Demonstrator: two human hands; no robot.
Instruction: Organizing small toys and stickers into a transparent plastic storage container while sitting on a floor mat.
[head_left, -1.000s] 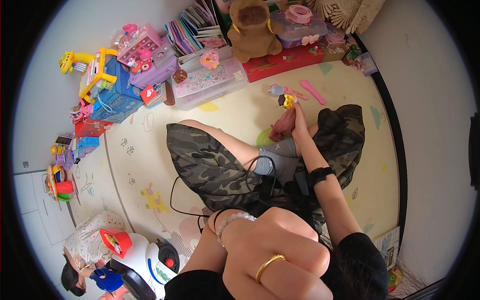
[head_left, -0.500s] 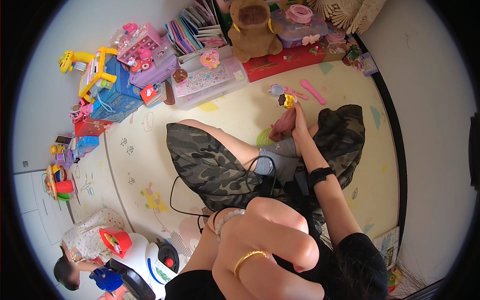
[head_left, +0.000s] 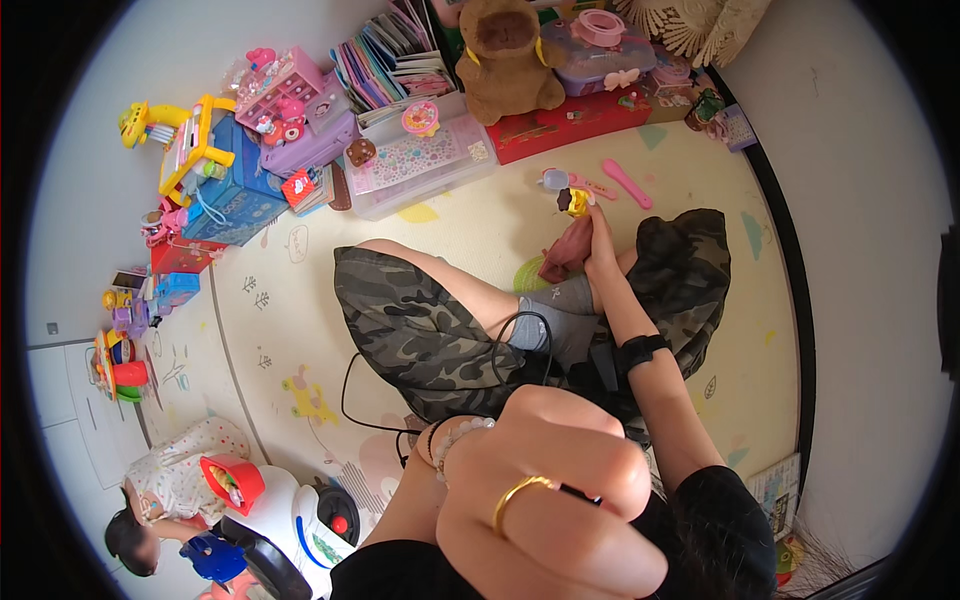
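Close to the camera, at the lower middle, my left hand (head_left: 560, 480) is raised with its fingers bent inward. A gold ring (head_left: 515, 500) sits on one finger and a pale bead bracelet (head_left: 462, 440) is around the wrist. Whatever its fingers may hold is hidden. My right hand (head_left: 600, 240) reaches forward over my crossed legs, its fingers closed on a small yellow toy (head_left: 576, 203) with a dark brown end. A dusky pink cloth-like piece (head_left: 566, 252) hangs beside that palm; whether the hand grips it I cannot tell. A black band (head_left: 642, 350) circles the right forearm.
A pink spoon-shaped toy (head_left: 627, 184) and a small clear cup (head_left: 553, 179) lie beyond my right hand. Toy boxes, books and a brown plush (head_left: 508, 60) line the far wall. A black cable (head_left: 345, 400) crosses the mat by my legs. A child (head_left: 180, 470) is at lower left.
My left hand has shifted slightly to the right, and its fingers have turned a little. The right hand and the yellow toy stay in place.
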